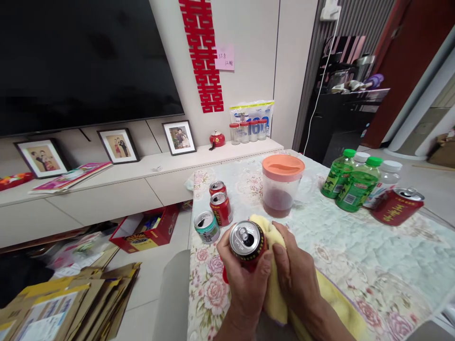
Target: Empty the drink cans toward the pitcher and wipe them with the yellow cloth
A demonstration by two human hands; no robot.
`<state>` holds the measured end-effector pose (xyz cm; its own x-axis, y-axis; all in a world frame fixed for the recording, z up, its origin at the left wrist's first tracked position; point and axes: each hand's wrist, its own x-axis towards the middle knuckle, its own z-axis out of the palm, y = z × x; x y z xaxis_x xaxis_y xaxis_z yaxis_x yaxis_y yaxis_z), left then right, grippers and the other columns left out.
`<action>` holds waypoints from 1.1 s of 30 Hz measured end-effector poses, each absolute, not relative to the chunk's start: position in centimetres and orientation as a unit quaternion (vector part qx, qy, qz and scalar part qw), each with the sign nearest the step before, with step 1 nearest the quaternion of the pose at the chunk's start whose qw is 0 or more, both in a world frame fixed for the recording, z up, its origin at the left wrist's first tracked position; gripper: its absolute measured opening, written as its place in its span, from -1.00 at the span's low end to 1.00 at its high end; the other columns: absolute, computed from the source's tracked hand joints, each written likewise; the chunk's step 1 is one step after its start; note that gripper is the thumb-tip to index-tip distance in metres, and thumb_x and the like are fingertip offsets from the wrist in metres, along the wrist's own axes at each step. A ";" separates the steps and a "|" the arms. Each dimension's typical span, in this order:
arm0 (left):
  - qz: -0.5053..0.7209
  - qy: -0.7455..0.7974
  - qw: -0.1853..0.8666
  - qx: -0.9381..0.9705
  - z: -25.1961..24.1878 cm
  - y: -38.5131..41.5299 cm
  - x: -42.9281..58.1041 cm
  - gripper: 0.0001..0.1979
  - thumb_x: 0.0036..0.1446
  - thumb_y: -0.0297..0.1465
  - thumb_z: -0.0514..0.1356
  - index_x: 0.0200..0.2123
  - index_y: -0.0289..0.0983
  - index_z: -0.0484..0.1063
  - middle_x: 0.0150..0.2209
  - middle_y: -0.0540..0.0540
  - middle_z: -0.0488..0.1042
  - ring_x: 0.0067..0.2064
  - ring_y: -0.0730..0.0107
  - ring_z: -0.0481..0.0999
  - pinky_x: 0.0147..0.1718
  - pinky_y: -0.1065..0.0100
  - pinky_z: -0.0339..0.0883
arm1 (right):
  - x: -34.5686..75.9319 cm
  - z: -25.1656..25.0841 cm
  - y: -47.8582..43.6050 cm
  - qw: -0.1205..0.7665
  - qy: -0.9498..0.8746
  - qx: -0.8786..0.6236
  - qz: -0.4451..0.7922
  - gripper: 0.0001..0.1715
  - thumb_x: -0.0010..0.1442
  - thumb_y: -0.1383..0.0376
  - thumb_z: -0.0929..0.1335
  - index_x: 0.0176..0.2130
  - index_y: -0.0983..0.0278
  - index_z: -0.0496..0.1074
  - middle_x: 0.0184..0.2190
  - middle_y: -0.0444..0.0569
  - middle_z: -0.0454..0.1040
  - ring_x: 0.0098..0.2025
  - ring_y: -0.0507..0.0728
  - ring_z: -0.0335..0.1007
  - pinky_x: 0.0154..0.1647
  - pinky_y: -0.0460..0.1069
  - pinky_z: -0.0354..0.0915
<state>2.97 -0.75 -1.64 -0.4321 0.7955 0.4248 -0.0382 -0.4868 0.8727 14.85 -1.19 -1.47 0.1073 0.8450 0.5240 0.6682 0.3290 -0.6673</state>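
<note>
Left hand [245, 284] is wrapped around a red can [248, 242], upright at the near edge of the counter [355, 255]. Pull tab is flat, so the top looks sealed. Can't see its contents.

Right hand [296, 274] is clamped on a yellow cloth [275, 298] and presses it against the can's right side. The hands are close together, with the can and cloth between them. The cloth trails back along the right forearm.

Just behind, left: teal can [207, 227], upright, top looks opened. Two more red cans [221, 208] stand in a line past it, both with tabs down.

Centre: clear pitcher [282, 184] with an orange lid on and reddish-brown liquid in the bottom part only.

Right: two green bottles [357, 189], green caps on, filled with green drink. Clear white-capped bottles [387, 177] are right behind them. A tipped can [398, 206], red, lies on its side beside those.

Far: on the shelf [142, 166] by the wall there's a row of small glass jars [249, 131] with red lids. Contents too small to tell.
</note>
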 end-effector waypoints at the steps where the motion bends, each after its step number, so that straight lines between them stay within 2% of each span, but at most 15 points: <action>1: 0.732 0.433 0.292 0.437 -1.7 -0.7 3.0 -0.29 0.10 -0.12 0.53 0.18 -0.15 0.29 0.04 -0.18 0.59 -0.01 0.08 0.72 -0.03 0.14 0.64 | 14.6 -1.8 -1.3 0.490 -0.666 -0.556 0.084 -0.33 0.59 -0.02 0.13 0.35 0.35 0.39 0.19 0.23 0.64 0.11 0.36 0.70 -0.01 0.17 0.61; 5: 0.713 0.466 0.318 0.418 -2.0 -0.7 2.8 -0.25 0.10 -0.07 0.52 0.21 -0.14 0.27 0.09 -0.20 0.58 0.04 0.05 0.70 0.03 0.10 0.62 | 13.5 -2.9 -1.3 0.544 -0.644 -0.515 0.155 -0.27 0.59 -0.10 0.17 0.47 0.28 0.27 0.37 0.19 0.49 0.36 0.31 0.50 0.32 0.20 0.45; 9: 0.705 0.420 0.317 0.476 -1.9 -1.1 2.9 -0.25 0.13 -0.08 0.51 0.28 -0.17 0.35 0.19 -0.28 0.58 0.17 -0.07 0.68 0.13 0.03 0.61 | 13.2 -2.9 -0.6 0.591 -0.566 -0.493 0.294 -0.22 0.56 -0.20 0.14 0.41 0.25 0.33 0.36 0.17 0.48 0.37 0.30 0.43 0.41 0.23 0.32; 13: 0.699 0.368 0.256 0.557 -1.8 -1.2 3.0 -0.28 0.22 -0.12 0.48 0.36 -0.10 0.37 0.23 -0.27 0.57 0.18 -0.01 0.68 0.14 0.08 0.62 | 13.7 -1.8 -0.4 0.588 -0.504 -0.490 0.400 -0.29 0.56 -0.21 0.15 0.31 0.18 0.43 0.32 0.09 0.51 0.36 0.26 0.40 0.46 0.18 0.25; 18: 0.684 0.362 0.177 0.608 -2.0 -1.1 2.8 -0.25 0.23 -0.05 0.47 0.39 -0.08 0.35 0.22 -0.26 0.54 0.19 0.00 0.65 0.15 0.10 0.61 | 14.5 -1.3 0.2 0.569 -0.491 -0.505 0.425 -0.35 0.51 -0.26 0.20 0.04 0.14 0.56 0.09 0.03 0.62 0.17 0.26 0.49 0.33 0.12 0.37; 20: 0.684 0.357 0.189 0.608 -1.9 -1.2 2.8 -0.25 0.23 -0.03 0.46 0.39 -0.09 0.35 0.23 -0.28 0.54 0.20 -0.03 0.64 0.16 0.07 0.60 | 14.6 -1.5 0.5 0.569 -0.483 -0.515 0.422 -0.36 0.50 -0.27 0.22 -0.09 0.14 0.55 -0.04 0.01 0.63 0.06 0.27 0.51 0.25 0.12 0.41; 23: 0.676 0.327 0.260 0.607 -1.5 -1.6 2.8 -0.28 0.33 -0.08 0.39 0.44 -0.09 0.27 0.30 -0.31 0.51 0.25 -0.07 0.62 0.21 0.02 0.57 | 14.6 -1.7 0.6 0.570 -0.478 -0.520 0.419 -0.34 0.51 -0.27 0.18 -0.27 0.13 0.47 -0.24 -0.03 0.58 -0.12 0.25 0.48 0.08 0.11 0.44; 26: 0.670 0.284 0.321 0.606 -0.9 -2.0 2.7 -0.34 0.40 -0.14 0.30 0.46 -0.07 0.21 0.32 -0.30 0.50 0.27 -0.05 0.62 0.23 0.00 0.55 | 14.4 -1.3 0.2 0.569 -0.473 -0.527 0.419 -0.38 0.52 -0.24 0.18 -0.30 0.12 0.41 -0.33 -0.07 0.51 -0.20 0.23 0.42 -0.10 0.08 0.42; 29: 0.685 0.271 0.335 0.588 -0.8 -2.2 2.6 -0.36 0.37 -0.14 0.32 0.42 -0.09 0.25 0.26 -0.29 0.54 0.23 -0.05 0.63 0.18 0.02 0.58 | 14.3 -0.7 0.0 0.562 -0.481 -0.523 0.423 -0.39 0.50 -0.24 0.21 -0.33 0.13 0.35 -0.37 -0.09 0.48 -0.23 0.20 0.43 -0.22 0.05 0.38; 31: 0.690 0.285 0.330 0.578 -1.1 -2.2 2.5 -0.35 0.34 -0.14 0.35 0.40 -0.11 0.26 0.25 -0.30 0.53 0.25 -0.06 0.61 0.13 0.05 0.61 | 14.5 -0.6 0.1 0.556 -0.490 -0.539 0.400 -0.36 0.46 -0.28 0.22 -0.33 0.15 0.37 -0.36 -0.07 0.52 -0.22 0.22 0.47 -0.23 0.05 0.38; 33: 0.688 0.312 0.309 0.578 -1.6 -2.2 2.5 -0.31 0.31 -0.14 0.38 0.39 -0.13 0.25 0.28 -0.32 0.48 0.26 -0.07 0.58 0.13 0.05 0.60 | 14.7 -0.6 0.2 0.540 -0.503 -0.574 0.354 -0.32 0.42 -0.31 0.21 -0.23 0.18 0.48 -0.29 -0.01 0.60 -0.20 0.25 0.53 -0.20 0.08 0.40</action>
